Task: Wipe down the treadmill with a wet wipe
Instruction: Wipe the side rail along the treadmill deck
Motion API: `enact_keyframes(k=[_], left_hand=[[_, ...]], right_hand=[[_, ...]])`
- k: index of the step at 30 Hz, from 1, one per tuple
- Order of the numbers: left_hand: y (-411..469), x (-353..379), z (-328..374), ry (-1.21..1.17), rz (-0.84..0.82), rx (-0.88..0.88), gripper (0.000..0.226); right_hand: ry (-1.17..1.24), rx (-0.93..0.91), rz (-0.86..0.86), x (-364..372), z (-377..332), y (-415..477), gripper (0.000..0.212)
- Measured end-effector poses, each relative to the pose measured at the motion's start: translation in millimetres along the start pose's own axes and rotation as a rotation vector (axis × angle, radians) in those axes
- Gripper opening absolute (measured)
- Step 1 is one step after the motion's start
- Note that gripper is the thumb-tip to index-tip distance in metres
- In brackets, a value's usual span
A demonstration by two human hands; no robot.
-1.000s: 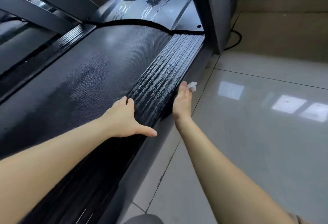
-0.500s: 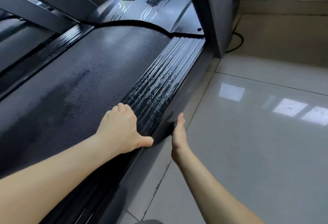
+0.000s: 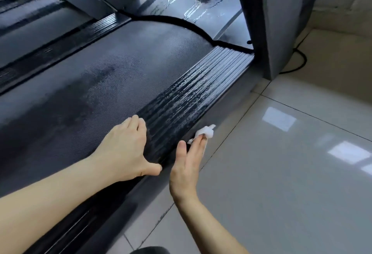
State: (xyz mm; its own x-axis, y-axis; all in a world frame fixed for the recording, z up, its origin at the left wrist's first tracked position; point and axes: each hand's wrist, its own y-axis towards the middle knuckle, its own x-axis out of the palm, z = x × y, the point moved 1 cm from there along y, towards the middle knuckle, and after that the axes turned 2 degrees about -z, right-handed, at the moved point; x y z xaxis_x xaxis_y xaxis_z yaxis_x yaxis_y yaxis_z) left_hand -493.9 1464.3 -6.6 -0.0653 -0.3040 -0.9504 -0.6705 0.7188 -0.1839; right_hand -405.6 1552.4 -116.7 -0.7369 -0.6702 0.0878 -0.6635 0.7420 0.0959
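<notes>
Wet wipe (image 3: 205, 132) under right hand (image 3: 184, 171) fingers (image 3: 196, 145), against treadmill (image 3: 120, 68) side

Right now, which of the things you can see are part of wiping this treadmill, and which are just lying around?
Part of the job:
wet wipe, pressed to the treadmill's side panel under the right hand
wet-streaked side rail
belt, with the left hand flat at its edge

Just there:
black cable by the upright
tiled floor

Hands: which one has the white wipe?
The right hand, on the floor side: its fingers press the wet wipe against the treadmill's edge. The left hand rests bare on the belt.
</notes>
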Motion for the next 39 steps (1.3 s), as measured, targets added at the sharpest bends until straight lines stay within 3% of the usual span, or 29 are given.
enact_keyframes(k=[4,8,11,13,16,19,21,24,28,31,35,39], left_hand=[[0,-7,5,0.011,-0.053,-0.014,0.09],[1,-9,4,0.014,-0.06,-0.035,0.094],[-2,-8,8,0.019,-0.072,-0.061,0.113],[-1,-7,9,0.017,-0.088,-0.076,0.13],[-1,-13,12,-0.005,-0.102,-0.096,0.124],[-1,-16,14,-0.007,-0.13,-0.108,0.123],[-1,-15,15,0.019,-0.153,-0.111,0.129],[-3,-20,17,0.024,-0.169,-0.145,0.141],[-7,-25,22,-0.036,-0.185,-0.194,0.142],[-10,-28,27,-0.077,-0.183,-0.224,0.143],[-11,-24,25,-0.112,-0.179,-0.233,0.143],[-10,-18,21,-0.125,-0.18,-0.232,0.144]], right_hand=[[-0.117,-0.081,0.04,-39,17,81,0.078],[-0.143,-0.06,0.064,-76,13,168,0.064],[-0.157,-0.094,0.053,-59,10,128,0.071],[-0.166,-0.047,-0.043,-37,6,70,0.076],[-0.189,-0.094,-0.191,-29,-11,16,0.077],[-0.196,-0.115,-0.102,-45,-12,70,0.076],[-0.239,-0.01,-0.001,-59,-6,122,0.081],[-0.26,0.095,0.012,-70,-3,154,0.084],[-0.208,-0.022,-0.184,-56,-27,79,0.084],[-0.398,-0.133,-0.341,-59,-30,30,0.084],[-0.796,-0.322,-0.333,-70,-21,48,0.076],[-0.97,-0.462,-0.39,-67,-29,96,0.076]])
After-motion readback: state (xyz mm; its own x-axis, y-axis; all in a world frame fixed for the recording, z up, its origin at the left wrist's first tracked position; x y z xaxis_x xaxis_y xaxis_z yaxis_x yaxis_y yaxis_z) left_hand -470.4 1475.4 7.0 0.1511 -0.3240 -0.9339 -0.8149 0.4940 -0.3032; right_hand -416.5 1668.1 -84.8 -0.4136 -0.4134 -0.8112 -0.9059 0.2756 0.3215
